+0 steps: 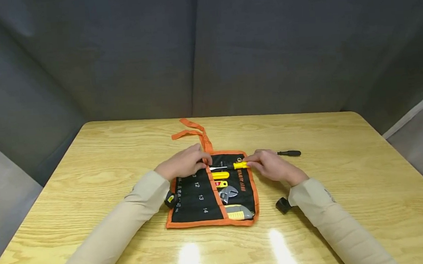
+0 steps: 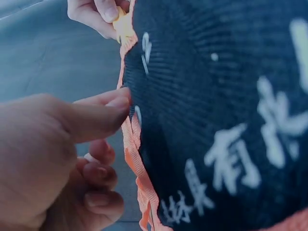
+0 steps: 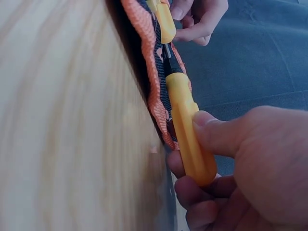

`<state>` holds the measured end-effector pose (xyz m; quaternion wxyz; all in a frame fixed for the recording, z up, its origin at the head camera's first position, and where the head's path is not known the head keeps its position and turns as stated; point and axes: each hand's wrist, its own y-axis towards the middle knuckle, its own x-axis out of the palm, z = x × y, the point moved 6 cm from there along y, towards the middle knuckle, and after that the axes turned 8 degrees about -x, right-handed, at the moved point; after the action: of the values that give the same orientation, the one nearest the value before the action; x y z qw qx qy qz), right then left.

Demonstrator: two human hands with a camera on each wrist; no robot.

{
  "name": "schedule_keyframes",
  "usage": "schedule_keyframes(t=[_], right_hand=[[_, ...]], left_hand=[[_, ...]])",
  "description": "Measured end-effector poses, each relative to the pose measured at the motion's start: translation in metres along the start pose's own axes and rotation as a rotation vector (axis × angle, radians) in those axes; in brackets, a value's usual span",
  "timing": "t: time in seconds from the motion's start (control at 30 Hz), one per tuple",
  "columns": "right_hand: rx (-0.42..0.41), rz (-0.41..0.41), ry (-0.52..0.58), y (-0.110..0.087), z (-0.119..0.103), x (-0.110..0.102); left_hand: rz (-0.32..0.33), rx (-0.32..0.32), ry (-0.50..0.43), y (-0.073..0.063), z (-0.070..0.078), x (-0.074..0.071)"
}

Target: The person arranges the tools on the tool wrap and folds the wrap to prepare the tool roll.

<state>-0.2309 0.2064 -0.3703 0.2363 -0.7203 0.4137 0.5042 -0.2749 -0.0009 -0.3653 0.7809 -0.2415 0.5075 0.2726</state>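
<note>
A black tool roll (image 1: pixel 191 215) with orange trim lies unrolled on the table. My right hand (image 1: pixel 271 166) pinches the yellow handle of a screwdriver (image 1: pixel 240 165) between thumb and fingers. Its metal shaft points left, the tip at the roll's topmost pocket. At that pocket's orange edge, my left hand (image 1: pixel 184 163) pinches the fabric with thumb and index finger, as the left wrist view shows. Below the screwdriver, the pockets hold a yellow handle (image 1: pixel 220 175), a yellow-and-red tool (image 1: pixel 221 184), an adjustable wrench (image 1: pixel 228 193) and a utility knife (image 1: pixel 239 212).
Beyond my right hand a screwdriver with a black handle (image 1: pixel 289 153) lies on the wooden table (image 1: pixel 326 140). Orange tie straps (image 1: pixel 196 129) trail from the roll's far side. Dark grey curtains (image 1: pixel 136 63) hang behind the table.
</note>
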Motion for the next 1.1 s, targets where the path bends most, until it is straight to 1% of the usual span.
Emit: schedule_keyframes(t=[0.13,0.23,0.33,0.4,0.53,0.63,0.8,0.93,1.1], right_hand=[[-0.009,-0.006,-0.007,0.003,-0.001,0.000],[-0.005,-0.008,-0.005,0.004,-0.001,0.001],[0.010,-0.011,0.006,0.002,0.000,0.002],[0.015,-0.013,0.012,0.001,0.001,0.004],[0.016,-0.002,0.008,0.000,0.001,0.004],[0.018,0.003,0.010,0.001,-0.001,0.003],[-0.004,0.020,-0.008,0.005,-0.004,0.001],[-0.032,0.057,-0.042,0.008,-0.007,-0.002],[-0.035,0.075,-0.048,0.012,-0.008,-0.003]], left_hand=[[-0.037,0.019,-0.022,0.001,-0.002,0.001],[-0.070,0.045,-0.081,0.003,-0.001,0.004],[-0.096,0.086,-0.145,0.005,0.001,0.008],[-0.102,0.098,-0.169,0.007,0.001,0.010],[-0.112,0.087,-0.197,0.010,-0.001,0.013],[-0.111,0.091,-0.212,0.012,-0.002,0.014],[-0.106,0.089,-0.203,0.014,-0.004,0.014],[-0.110,0.067,-0.205,0.014,-0.004,0.014],[-0.106,0.058,-0.216,0.012,-0.003,0.011]])
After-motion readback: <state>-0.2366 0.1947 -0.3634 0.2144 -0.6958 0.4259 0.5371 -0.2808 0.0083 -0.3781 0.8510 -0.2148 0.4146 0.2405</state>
